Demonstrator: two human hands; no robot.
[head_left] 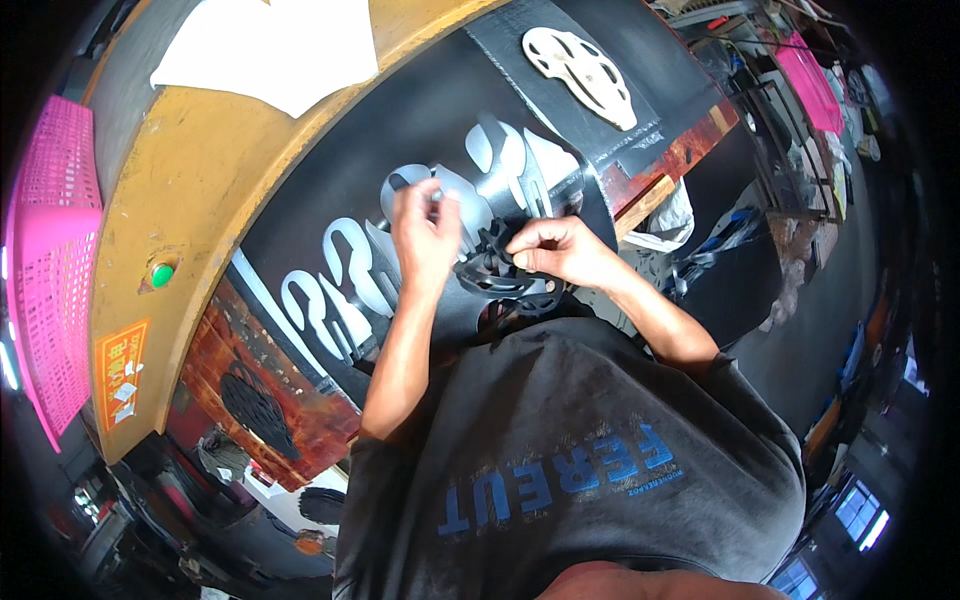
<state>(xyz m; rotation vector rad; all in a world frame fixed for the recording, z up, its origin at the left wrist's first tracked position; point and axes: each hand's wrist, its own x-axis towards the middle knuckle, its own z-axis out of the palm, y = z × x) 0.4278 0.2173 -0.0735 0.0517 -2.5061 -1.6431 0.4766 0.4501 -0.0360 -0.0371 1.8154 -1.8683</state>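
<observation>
My right hand pinches the edge of a black piece with cut-out openings, close to my body. Further left, my left hand is over the sheet, its fingers curled but smeared by motion, so what they hold, if anything, does not show. Beneath both hands lies a black sheet with several curved cut-out shapes that look pale and shiny. Other pale shapes of this sort sit beyond my hands. Part of the black piece is hidden by my right fingers.
A cream sole-shaped plate with slots lies at the far right of the bench. A yellow machine beam with a green button curves along the left, with white sheet material on it. Pink baskets stand at far left.
</observation>
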